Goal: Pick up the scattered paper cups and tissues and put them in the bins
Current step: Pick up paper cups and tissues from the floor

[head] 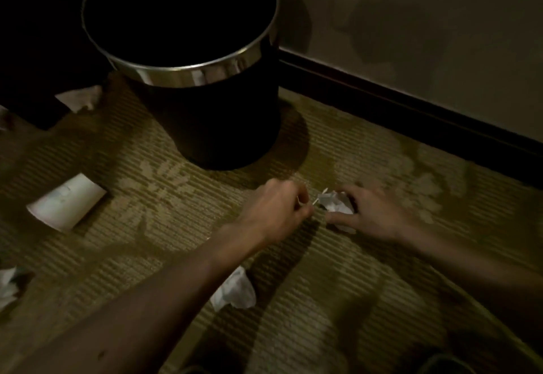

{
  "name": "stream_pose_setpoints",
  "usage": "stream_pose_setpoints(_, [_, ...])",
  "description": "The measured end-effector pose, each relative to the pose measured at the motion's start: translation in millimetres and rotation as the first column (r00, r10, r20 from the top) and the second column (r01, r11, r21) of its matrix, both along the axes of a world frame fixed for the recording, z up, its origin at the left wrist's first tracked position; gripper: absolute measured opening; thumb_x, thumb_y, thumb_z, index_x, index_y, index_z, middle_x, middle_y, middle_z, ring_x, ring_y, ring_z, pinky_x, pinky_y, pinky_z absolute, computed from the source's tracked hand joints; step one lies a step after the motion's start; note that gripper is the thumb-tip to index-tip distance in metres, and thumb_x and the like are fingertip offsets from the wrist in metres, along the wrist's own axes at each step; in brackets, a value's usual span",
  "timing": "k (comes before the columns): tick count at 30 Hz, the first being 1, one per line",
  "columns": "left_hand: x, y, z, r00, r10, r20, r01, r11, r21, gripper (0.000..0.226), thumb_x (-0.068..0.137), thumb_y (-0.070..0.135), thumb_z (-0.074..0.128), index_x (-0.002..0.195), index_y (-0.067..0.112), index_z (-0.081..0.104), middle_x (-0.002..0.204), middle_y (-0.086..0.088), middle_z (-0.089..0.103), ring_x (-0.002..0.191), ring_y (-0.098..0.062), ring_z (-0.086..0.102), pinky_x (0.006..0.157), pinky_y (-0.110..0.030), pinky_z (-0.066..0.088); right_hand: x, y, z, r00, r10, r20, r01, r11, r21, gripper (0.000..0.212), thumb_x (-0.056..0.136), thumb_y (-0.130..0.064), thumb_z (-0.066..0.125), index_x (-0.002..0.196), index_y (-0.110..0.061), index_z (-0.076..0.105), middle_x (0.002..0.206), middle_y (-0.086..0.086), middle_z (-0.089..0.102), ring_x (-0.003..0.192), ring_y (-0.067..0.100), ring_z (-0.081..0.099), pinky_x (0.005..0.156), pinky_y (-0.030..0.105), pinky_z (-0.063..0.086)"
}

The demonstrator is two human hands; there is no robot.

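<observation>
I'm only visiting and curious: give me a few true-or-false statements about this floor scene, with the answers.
1. The paper cup stands upright. False: it lies on its side on the carpet.
2. The right hand holds a crumpled tissue. True.
3. The bin is tipped over. False: it stands upright.
4. A second tissue lies loose on the carpet. True.

Left hand (276, 212), right hand (374, 216): both curled.
</observation>
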State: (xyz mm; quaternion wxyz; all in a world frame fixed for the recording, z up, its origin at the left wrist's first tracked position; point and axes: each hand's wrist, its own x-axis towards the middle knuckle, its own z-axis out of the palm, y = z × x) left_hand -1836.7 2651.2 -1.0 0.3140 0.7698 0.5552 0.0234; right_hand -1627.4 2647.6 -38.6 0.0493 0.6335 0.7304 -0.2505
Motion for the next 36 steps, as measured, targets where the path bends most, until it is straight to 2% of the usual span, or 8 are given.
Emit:
stream_pose_setpoints(7, [16, 4, -37, 0.998, 0.063, 0.010, -0.063, 0.998, -0.031, 0.024, 0.095, 0.039, 0.061, 0.109, 0.021, 0.069, 0.107, -0.002, 0.070, 0.097, -0.018, 0.065, 0.083, -0.038, 0.054, -2, -9, -15, 0.990, 0.030, -0.137, -0.011, 0.991, 0.135, 0.036, 0.082, -0.048, 0.071, 0.107, -0.023, 0.062, 0.092, -0.008, 0.045, 0.084, 0.013, 0.045, 0.059, 0.018, 0.023])
stream_pose_setpoints(16, [20, -3, -66, 0.996, 0.076, 0.047, -0.082, 0.986, 0.144, 0.019, 0.098, 0.033, 0.056, 0.103, 0.018, 0.065, 0.103, 0.000, 0.064, 0.090, -0.015, 0.057, 0.071, -0.026, 0.039, -4, -7, -19, 0.945, -0.178, -0.276, 0.196, 0.980, 0.041, 0.022, 0.084, -0.029, 0.075, 0.073, -0.013, 0.065, 0.069, 0.000, 0.062, 0.064, 0.014, 0.059, 0.057, 0.032, 0.045])
stream_pose_setpoints(21, [16, -9, -67, 0.970, 0.172, 0.170, -0.174, 0.985, -0.002, 0.017, 0.100, 0.031, 0.053, 0.091, 0.021, 0.062, 0.089, 0.006, 0.063, 0.078, -0.007, 0.057, 0.063, -0.024, 0.041, -9, -3, -11, 0.680, -0.550, -0.485, 0.471, 0.835, -0.286, 0.015, 0.084, -0.018, 0.076, 0.072, -0.017, 0.068, 0.057, -0.008, 0.066, 0.050, -0.003, 0.061, 0.046, 0.009, 0.044])
stream_pose_setpoints(25, [17, -27, -56, 0.732, 0.479, 0.485, -0.337, 0.873, -0.354, 0.013, 0.096, 0.028, 0.061, 0.083, 0.028, 0.064, 0.072, 0.012, 0.064, 0.063, 0.003, 0.058, 0.057, -0.016, 0.044, -22, -7, 1, 0.384, -0.761, -0.523, 0.439, 0.649, -0.621, 0.009, 0.085, -0.014, 0.074, 0.088, -0.007, 0.071, 0.067, 0.002, 0.073, 0.054, 0.011, 0.063, 0.049, 0.024, 0.051])
stream_pose_setpoints(28, [18, -44, -44, 0.517, 0.633, 0.576, -0.360, 0.771, -0.525, 0.013, 0.097, 0.020, 0.061, 0.085, 0.019, 0.066, 0.068, 0.009, 0.069, 0.064, -0.006, 0.064, 0.057, -0.024, 0.054, -41, -13, 7, 0.233, -0.825, -0.515, 0.328, 0.566, -0.757, 0.015, 0.088, -0.013, 0.067, 0.095, -0.001, 0.070, 0.079, 0.010, 0.069, 0.060, 0.016, 0.060, 0.057, 0.029, 0.050])
stream_pose_setpoints(31, [9, -54, -36, 0.421, 0.687, 0.593, -0.370, 0.726, -0.580, 0.014, 0.097, 0.017, 0.060, 0.090, 0.006, 0.065, 0.065, 0.004, 0.067, 0.058, -0.009, 0.063, 0.053, -0.020, 0.053, -56, -19, 11, 0.093, -0.843, -0.531, 0.206, 0.538, -0.818, 0.033, 0.094, -0.025, 0.052, 0.109, 0.001, 0.066, 0.092, 0.013, 0.063, 0.064, 0.017, 0.060, 0.059, 0.029, 0.053])
stream_pose_setpoints(33, [0, -59, -31, 0.427, 0.688, 0.587, -0.400, 0.726, -0.559, 0.013, 0.097, 0.014, 0.061, 0.088, 0.006, 0.066, 0.064, 0.002, 0.067, 0.055, -0.010, 0.062, 0.051, -0.021, 0.052, -64, -23, 13, 0.104, -0.837, -0.537, 0.167, 0.547, -0.820, 0.038, 0.095, -0.039, 0.051, 0.106, -0.008, 0.069, 0.091, 0.010, 0.064, 0.064, 0.016, 0.061, 0.058, 0.029, 0.053])
stream_pose_setpoints(36, [-9, -68, -27, 0.534, 0.649, 0.542, -0.435, 0.760, -0.482, 0.015, 0.095, 0.016, 0.064, 0.087, 0.005, 0.069, 0.070, -0.006, 0.071, 0.060, -0.026, 0.064, 0.058, -0.036, 0.054, -79, -31, 12, 0.320, -0.774, -0.546, 0.219, 0.621, -0.752, 0.039, 0.093, -0.050, 0.056, 0.086, -0.014, 0.070, 0.077, 0.006, 0.067, 0.058, 0.011, 0.060, 0.055, 0.027, 0.050])
